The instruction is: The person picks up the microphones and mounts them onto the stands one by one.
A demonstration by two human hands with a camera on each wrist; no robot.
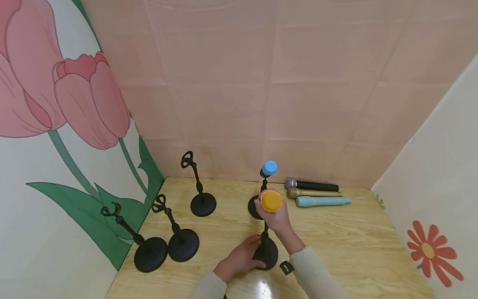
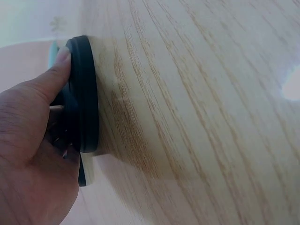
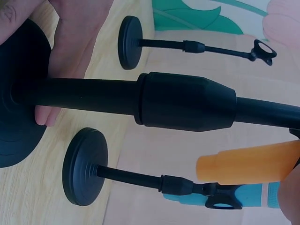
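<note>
An orange microphone (image 1: 271, 201) is held by my right hand (image 1: 278, 220) at the top of the nearest black microphone stand (image 1: 269, 254), its round end facing up. The orange handle slants beside the stand's upper pole in the right wrist view. My left hand (image 1: 242, 256) grips that stand's round base (image 2: 85, 98), thumb on the rim and fingers reaching round near the pole. Just behind, a blue microphone (image 1: 269, 168) sits in the clip of another stand (image 3: 85, 166). The clip of the near stand is hidden by my right hand.
Three black stands with bare clips stand on the left: one at the back (image 1: 203, 204), one in the middle (image 1: 184, 245) and one in front (image 1: 151, 254). Black (image 1: 317, 186), tan (image 1: 317, 193) and mint (image 1: 323, 201) microphones lie by the back wall on the right.
</note>
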